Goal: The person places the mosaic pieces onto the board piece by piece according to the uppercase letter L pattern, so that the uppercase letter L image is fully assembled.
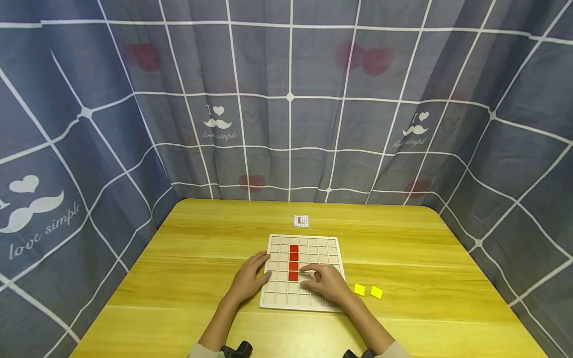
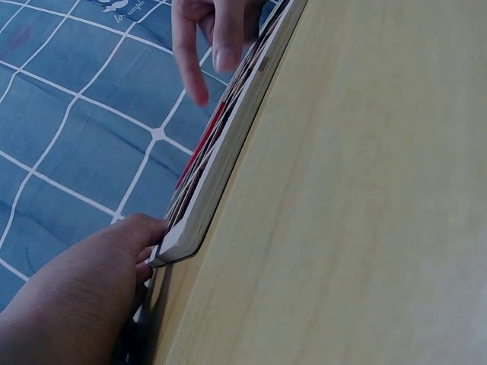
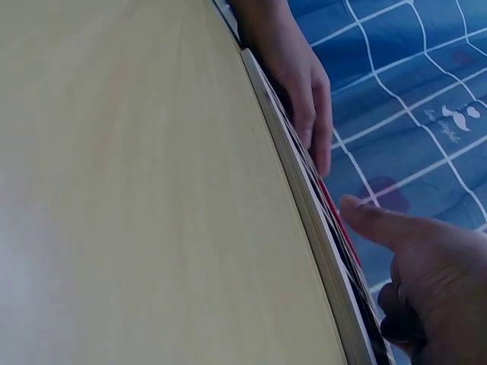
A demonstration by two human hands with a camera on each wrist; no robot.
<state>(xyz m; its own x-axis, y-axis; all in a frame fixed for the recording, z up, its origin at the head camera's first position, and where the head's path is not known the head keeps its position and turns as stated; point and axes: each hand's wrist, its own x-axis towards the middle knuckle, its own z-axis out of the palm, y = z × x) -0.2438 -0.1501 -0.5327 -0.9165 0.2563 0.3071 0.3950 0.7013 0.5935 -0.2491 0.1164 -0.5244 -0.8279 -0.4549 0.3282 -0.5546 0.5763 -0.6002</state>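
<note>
Fingers (image 1: 309, 269) of right hand (image 1: 327, 283) extended, touching red tile (image 1: 293, 276), lower centre; left hand (image 1: 248, 279) flat on board (image 1: 333, 248). Tile judged light, stiff, best pinched at edges.

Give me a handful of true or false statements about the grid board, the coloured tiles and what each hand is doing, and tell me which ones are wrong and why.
1. Four red tiles sit in a straight column on the white grid board. True.
2. The left hand lies in the middle of the board. False: it rests against the board's left edge.
3. Two yellow tiles lie on the table to the right of the board. True.
4. The right hand holds a yellow tile. False: it is over the board, forefinger stretched towards the lowest red tile, and both yellow tiles lie untouched.
5. A small card lies on the table beyond the board. True.
</note>
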